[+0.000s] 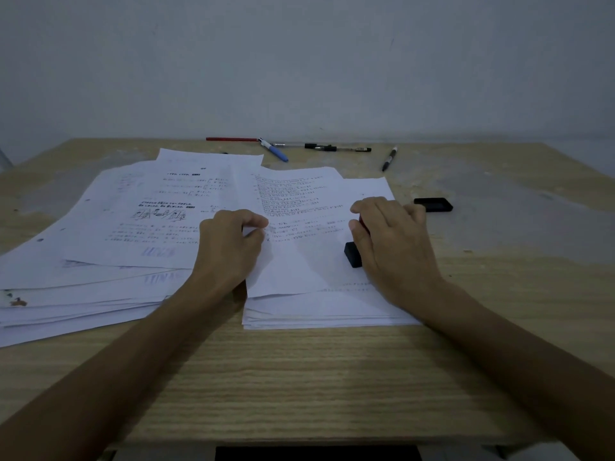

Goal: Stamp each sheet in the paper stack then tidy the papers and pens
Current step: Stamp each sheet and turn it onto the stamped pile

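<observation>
While the right hand (392, 247) grips a red-and-black stamp (354, 252) and holds it down on the top sheet (299, 261) of the unstamped stack (319, 314), the left hand (229, 247) pinches that sheet's left edge between thumb and fingers, the paper lifting a little there. From the stamp, this stack spreads out toward 6 o'clock, squared fairly neatly near the front of the desk (316, 377).

At 9 o'clock from the hands lies the stamped pile (100, 261), fanned and untidy, with blue marks showing along the lower edges of several sheets. Judging by thickness, a good share of the paper looks done, yet a fair number of sheets remain under the stamp, so the stamping seems somewhere past the middle; an exact count cannot be made.

At 12 o'clock, along the far edge, the pens (319, 148) lie loose: a red one, a blue-capped one, two black ones end to end, and a marker (389, 159) off by itself toward 1 o'clock. A black ink pad (433, 204) sits at 2 o'clock from the right hand, just beside the stack.

Tidying has not begun: both piles need squaring and the pens need gathering.
</observation>
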